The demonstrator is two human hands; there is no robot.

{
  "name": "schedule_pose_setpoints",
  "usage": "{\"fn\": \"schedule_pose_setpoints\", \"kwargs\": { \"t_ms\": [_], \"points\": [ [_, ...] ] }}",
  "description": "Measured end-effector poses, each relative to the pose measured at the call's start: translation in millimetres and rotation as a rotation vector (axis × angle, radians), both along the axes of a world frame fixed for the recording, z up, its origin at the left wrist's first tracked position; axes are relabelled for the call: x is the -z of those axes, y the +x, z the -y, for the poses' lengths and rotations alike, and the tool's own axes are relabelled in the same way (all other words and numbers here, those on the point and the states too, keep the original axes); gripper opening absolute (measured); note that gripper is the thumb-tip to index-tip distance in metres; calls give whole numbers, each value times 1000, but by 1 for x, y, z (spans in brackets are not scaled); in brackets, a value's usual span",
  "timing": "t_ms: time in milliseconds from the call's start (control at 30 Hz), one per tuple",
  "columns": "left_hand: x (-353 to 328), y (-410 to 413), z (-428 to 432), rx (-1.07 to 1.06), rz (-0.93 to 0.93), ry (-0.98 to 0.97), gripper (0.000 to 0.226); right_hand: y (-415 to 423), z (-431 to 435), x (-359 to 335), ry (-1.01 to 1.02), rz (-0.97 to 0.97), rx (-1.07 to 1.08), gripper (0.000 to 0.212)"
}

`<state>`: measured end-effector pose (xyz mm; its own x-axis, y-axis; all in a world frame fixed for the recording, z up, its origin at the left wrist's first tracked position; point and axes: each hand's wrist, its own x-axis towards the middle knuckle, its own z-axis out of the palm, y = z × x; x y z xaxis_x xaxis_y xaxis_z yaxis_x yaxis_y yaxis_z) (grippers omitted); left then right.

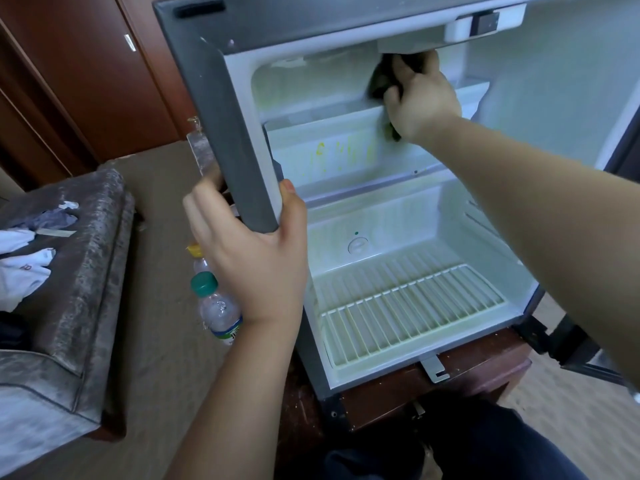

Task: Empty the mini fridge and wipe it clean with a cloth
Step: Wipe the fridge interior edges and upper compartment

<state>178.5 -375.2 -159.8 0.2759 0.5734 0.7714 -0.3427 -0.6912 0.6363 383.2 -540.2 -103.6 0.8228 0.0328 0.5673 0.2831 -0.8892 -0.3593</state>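
Currently right hand, upper right of frame, fingers curled round dark cloth in mini fridge top compartment. Left hand, centre, fingers wrapped on fridge's edge. Brace there, press cloth flat, work down toward yellow-green stains. 2 bottles out, lower left.

Fridge shell: dull grey. Liner: white, faint green cast. Tray: yellow-green streaks and spatter on the front. Cloth: dark olive green. Rack: white, parallel bars. Bottle: clear, green cap, blue, green and white label. Second cap: yellow. Sofa: grey, mottled sheen. Socks: white. Carpet: tan, fine ribbing. Wardrobe: red-brown wood. Stand: dark brown. Trousers: dark navy.
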Motion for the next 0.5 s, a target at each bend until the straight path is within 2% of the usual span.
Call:
{"fn": "schedule_pose_setpoints", "kwargs": {
  "t_ms": [100,167,367,500],
  "points": [
    [0,1,-1,-7,4,0,39,-3,-15,-3,-2,-33,88,54],
    [0,0,0,-5,8,3,39,-13,-39,0,-81,0,81,53],
    [1,-1,0,-7,-6,16,42,-46,-131,4,-292,201,-239,53],
    [0,-1,0,-9,-20,10,42,-34,-114,4,-313,176,-294,48]
  ]
}}
